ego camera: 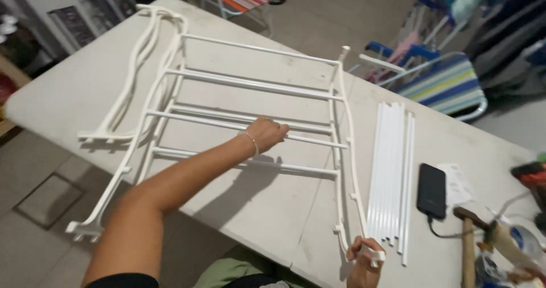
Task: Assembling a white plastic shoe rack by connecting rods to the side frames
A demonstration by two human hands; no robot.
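Observation:
A white plastic rack frame (250,83) with several crossbars lies flat on a pale folding table (68,89). My left hand (266,133) reaches across it and grips one of the middle crossbars. My right hand (364,260) holds the near end of the rack's right side rail at the table's front edge. A bundle of loose white rods (391,174) lies just right of the rack, close to my right hand. Two more curved white side pieces (133,72) lie along the rack's left side.
A black phone (431,190) with a cable lies on a paper sheet (458,184) right of the rods. A wooden-handled hammer (467,242) and clutter sit at the table's right corner. Striped folding chairs (441,83) stand beyond the table.

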